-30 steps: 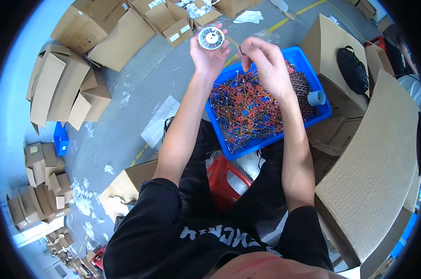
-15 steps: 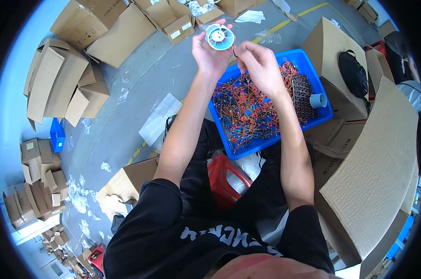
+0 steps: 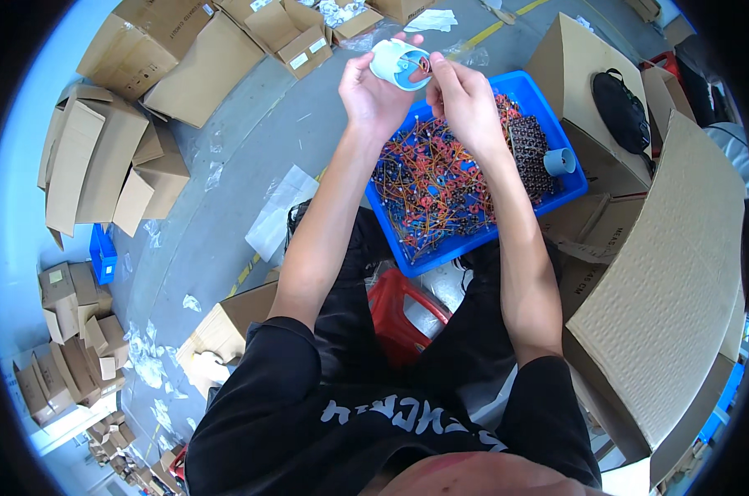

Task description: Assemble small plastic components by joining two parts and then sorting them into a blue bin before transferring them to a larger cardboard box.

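By the fingers of the left hand point(image 3: 374, 101), upper centre, a pale-blue cylindrical plastic cup point(image 3: 385, 63) is held, best steadied; at its mouth a reddish-brown wired part point(image 3: 424, 64), apparently pinched by the right hand point(image 3: 468, 97), is best guided gently.

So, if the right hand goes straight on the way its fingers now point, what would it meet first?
Most likely the cup, held in the left hand; the right hand seems very near its opening, though one view leaves depth unclear.
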{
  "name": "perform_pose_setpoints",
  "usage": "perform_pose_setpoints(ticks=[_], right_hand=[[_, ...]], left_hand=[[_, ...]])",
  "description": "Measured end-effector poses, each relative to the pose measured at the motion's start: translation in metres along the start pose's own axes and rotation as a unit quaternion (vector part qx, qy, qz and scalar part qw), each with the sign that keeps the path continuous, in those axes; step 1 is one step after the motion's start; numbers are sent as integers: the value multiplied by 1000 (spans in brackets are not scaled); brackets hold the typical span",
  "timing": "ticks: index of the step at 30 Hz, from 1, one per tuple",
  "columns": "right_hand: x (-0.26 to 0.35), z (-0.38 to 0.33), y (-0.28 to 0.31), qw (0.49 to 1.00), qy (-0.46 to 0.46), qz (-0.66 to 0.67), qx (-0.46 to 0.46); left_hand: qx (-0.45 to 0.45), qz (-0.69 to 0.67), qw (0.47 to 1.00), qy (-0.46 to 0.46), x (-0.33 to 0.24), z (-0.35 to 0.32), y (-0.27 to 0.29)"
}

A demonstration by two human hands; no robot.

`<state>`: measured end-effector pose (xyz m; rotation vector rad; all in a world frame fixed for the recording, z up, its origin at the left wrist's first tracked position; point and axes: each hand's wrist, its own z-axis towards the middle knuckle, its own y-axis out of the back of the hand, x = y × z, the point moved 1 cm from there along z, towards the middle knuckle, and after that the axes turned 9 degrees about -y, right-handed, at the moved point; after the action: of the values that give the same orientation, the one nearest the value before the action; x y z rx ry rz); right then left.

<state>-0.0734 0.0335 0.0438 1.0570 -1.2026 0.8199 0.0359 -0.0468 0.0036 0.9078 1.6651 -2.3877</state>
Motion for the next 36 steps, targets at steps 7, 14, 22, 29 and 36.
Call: perform_pose_setpoints(ticks=[7,14,22,29,36], right_hand=[[1,-1,2,995,27,-70,-61],[-2,-6,-3,973,39,-179,-143],[-3,-6,-4,958,69,-194,-200],[-11,-4,0,973,124,-156,-117],[-13,0,1,968,59,-208,-130]], left_hand=[[0,42,998,53,9,-1,-5],[-31,105,994,17,10,-3,-15],[1,72,996,49,14,-6,-16],[-11,54,998,31,17,-3,-4],[-30,71,997,32,18,-2,0]])
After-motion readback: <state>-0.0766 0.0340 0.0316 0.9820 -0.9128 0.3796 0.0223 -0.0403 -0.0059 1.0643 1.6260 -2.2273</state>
